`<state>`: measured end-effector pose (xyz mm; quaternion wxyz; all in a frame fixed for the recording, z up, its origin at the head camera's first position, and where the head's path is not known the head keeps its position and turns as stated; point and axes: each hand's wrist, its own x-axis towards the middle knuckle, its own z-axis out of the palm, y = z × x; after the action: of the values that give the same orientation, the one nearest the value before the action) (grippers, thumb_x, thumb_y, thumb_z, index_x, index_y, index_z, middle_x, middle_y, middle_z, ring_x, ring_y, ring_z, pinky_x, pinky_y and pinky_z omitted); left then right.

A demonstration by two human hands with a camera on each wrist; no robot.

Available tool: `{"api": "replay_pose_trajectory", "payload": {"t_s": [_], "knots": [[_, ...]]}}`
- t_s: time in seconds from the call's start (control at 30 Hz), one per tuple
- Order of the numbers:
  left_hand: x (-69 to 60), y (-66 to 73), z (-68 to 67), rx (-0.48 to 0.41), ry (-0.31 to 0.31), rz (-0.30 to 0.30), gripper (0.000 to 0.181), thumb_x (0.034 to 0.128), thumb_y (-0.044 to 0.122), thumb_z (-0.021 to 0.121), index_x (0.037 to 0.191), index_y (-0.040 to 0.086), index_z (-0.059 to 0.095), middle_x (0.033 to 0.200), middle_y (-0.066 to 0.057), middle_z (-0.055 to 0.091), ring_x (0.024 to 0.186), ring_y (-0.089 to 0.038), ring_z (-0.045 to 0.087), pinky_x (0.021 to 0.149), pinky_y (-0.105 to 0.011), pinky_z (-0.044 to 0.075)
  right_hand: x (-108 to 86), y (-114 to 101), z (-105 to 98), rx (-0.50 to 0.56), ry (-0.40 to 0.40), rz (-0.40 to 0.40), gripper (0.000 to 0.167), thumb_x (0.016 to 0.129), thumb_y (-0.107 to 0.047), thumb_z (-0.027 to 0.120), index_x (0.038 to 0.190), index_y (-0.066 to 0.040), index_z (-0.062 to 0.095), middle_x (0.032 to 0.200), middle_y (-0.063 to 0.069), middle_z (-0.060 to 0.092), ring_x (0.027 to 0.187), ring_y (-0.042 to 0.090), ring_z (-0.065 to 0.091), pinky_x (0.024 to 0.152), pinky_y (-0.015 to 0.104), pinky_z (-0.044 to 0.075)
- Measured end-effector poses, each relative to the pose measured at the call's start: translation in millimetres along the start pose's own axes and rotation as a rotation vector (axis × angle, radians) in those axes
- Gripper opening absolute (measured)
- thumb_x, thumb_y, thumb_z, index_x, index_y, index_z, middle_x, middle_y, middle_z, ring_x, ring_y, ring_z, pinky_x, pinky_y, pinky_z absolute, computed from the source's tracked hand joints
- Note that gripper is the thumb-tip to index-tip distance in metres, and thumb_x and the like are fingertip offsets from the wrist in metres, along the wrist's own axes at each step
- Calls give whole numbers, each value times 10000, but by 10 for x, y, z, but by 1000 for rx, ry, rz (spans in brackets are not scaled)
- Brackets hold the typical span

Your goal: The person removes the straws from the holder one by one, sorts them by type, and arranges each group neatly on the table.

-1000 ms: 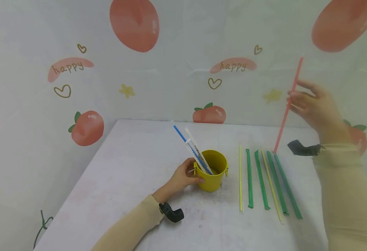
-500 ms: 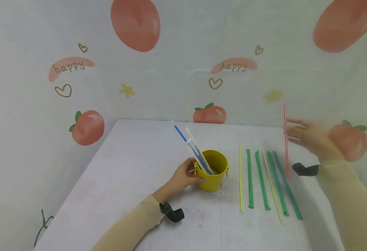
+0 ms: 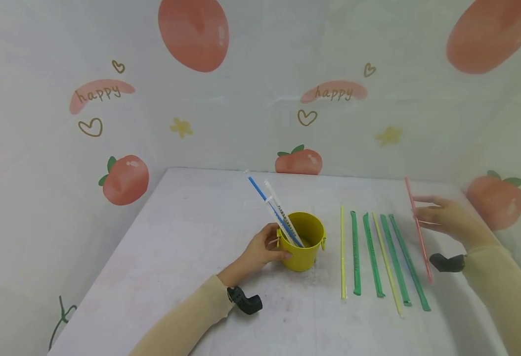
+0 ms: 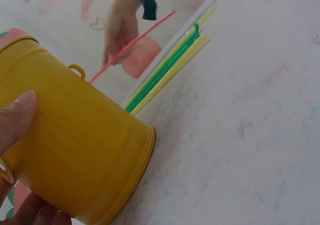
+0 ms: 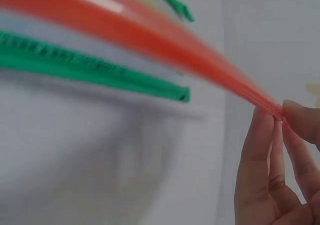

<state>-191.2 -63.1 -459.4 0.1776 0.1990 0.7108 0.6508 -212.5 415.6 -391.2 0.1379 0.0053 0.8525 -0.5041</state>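
Observation:
A pink-red straw [image 3: 418, 232] is pinched between the thumb and fingertips of my right hand [image 3: 438, 217], just right of the row of straws. In the right wrist view the red straw [image 5: 165, 42] runs large across the top, its held part at the fingertips. My left hand [image 3: 262, 249] grips the small yellow bucket [image 3: 300, 259] by its left side, thumb in front. Leaning left inside the bucket are a blue straw [image 3: 257, 187] and a white-wrapped straw [image 3: 273, 194]. The left wrist view shows the bucket's wall [image 4: 85, 135] close up, standing on the table.
Several green-wrapped straws [image 3: 356, 257] and two yellow straws [image 3: 342, 257] lie roughly side by side right of the bucket. The white table [image 3: 189, 237] meets a patterned wall sheet [image 3: 234, 109] at the back. A dark thin cord [image 3: 62, 316] shows at lower left.
My right hand has come down with the red straw, from high before the wall sheet to low over the table, right of the green straws. The straw's tilt has reversed. Left hand and bucket stay put.

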Motion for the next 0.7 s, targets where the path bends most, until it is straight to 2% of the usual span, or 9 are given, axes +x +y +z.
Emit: {"api": "replay_pose_trajectory", "payload": {"t_s": [0.13,0.27,0.43,0.57,0.7], "knots": [[2,-2,2,4,1,4,690,826,64,757,1404,42,381,1451,-156,439,1363,-301,419,1149,-414,345,-13,182,-6,-13,-25,42,731,947,-211,632,1467,102,224,1008,-202,626,915,-83,607,790,164,563],[3,2,4,1,0,10,689,823,58,759,1402,45,385,1448,-154,442,1359,-302,423,1148,-417,347,-36,312,29,-44,-42,70,727,938,-205,644,1447,131,248,1053,-105,654,895,-55,617,788,182,570],[-2,10,7,3,1,8,697,818,69,766,1401,51,383,1445,-146,445,1354,-295,432,1145,-413,354,-57,397,64,-92,-80,134,758,933,-253,648,1456,122,246,1158,36,657,896,-33,622,801,195,570],[-1,11,5,7,1,2,692,821,72,765,1400,55,384,1444,-143,446,1355,-293,432,1146,-415,351,-78,449,92,-109,-105,151,746,939,-238,635,1448,140,241,1199,146,648,922,5,635,817,215,568],[-2,15,6,5,-1,2,680,829,67,755,1399,46,385,1438,-152,450,1355,-302,430,1147,-422,348,-90,481,122,-134,-122,184,760,932,-268,643,1446,134,255,1220,190,636,958,68,649,828,257,573]]}}
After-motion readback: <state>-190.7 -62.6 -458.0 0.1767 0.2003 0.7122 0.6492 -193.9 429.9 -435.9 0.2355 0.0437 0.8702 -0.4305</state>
